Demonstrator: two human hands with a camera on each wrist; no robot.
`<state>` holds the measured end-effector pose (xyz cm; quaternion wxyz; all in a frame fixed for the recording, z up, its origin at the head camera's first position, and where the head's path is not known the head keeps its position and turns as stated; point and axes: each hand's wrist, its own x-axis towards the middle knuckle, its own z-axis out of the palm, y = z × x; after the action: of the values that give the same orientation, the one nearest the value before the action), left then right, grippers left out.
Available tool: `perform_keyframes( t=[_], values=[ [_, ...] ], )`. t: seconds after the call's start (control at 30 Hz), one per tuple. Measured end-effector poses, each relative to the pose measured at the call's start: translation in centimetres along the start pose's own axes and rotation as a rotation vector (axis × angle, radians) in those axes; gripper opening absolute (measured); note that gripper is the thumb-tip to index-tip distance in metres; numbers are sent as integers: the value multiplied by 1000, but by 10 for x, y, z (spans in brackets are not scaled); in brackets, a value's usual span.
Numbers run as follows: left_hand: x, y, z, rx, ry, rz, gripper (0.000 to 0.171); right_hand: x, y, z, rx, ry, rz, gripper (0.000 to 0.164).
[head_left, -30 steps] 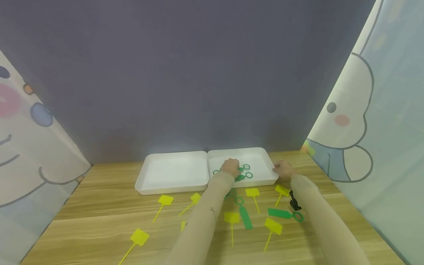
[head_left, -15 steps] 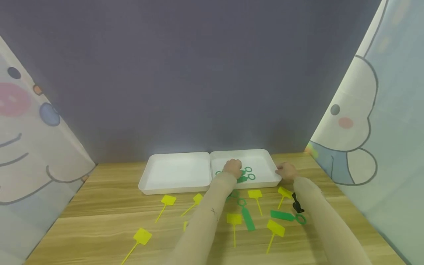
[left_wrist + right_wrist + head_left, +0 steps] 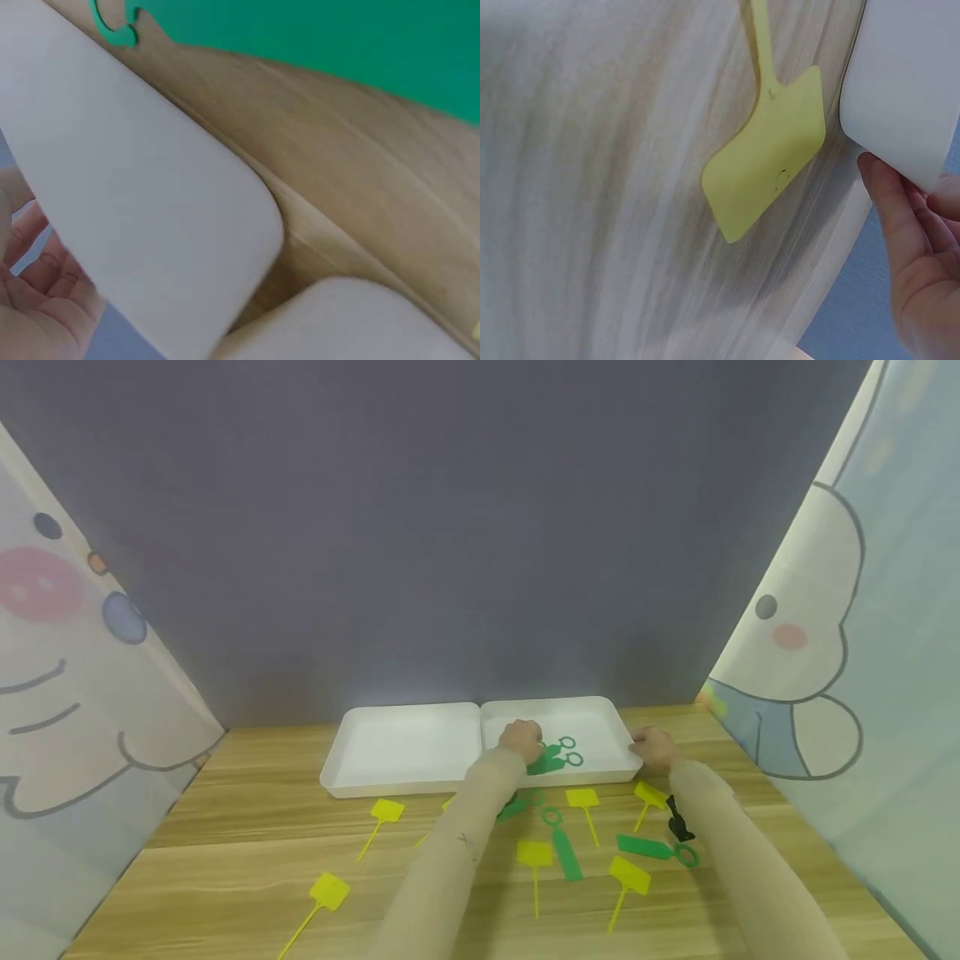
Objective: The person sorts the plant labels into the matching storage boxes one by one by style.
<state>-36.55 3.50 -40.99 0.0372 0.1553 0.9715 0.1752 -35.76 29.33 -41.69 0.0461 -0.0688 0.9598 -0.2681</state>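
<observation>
Two white trays stand side by side at the back of the table. My left hand (image 3: 521,740) reaches into the right tray (image 3: 592,718), over several green ring-ended tags (image 3: 551,760). The left wrist view shows that hand (image 3: 49,292) beyond the tray wall, its fingers bent; I cannot tell whether a tag is in it. At the right tray's outer side, my right hand (image 3: 655,748) pinches the wall. In the right wrist view the index fingertip is at the lower edge of the tray (image 3: 904,82), with the thumb near the rim.
The left tray (image 3: 405,743) holds nothing visible. Several yellow paddle-shaped tags (image 3: 535,853) lie across the wooden table (image 3: 262,827). More green tags (image 3: 567,856) lie in front of the right tray. A dark wall (image 3: 450,568) rises behind.
My left hand has shifted slightly left in the tray; the green tags there now sit bunched on its right, and the ring once left of it no longer shows. The right hand stays at the tray.
</observation>
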Motion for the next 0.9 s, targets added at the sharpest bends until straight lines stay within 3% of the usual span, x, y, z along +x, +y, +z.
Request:
perform_keyframes(
  t=[0.3, 0.57, 0.9],
  values=[
    [-8, -5, -11, -24, 0, 71, 27, -2, -2, -4, -6, -3, -5, 29],
    [-14, -8, -14, 58, 5, 176, 23, 0, 1, -1, -4, 3, -25, 29],
    [-29, -19, -25, -61, -25, 210, 31, 1, 2, 0, -8, 1, -24, 30]
  ],
)
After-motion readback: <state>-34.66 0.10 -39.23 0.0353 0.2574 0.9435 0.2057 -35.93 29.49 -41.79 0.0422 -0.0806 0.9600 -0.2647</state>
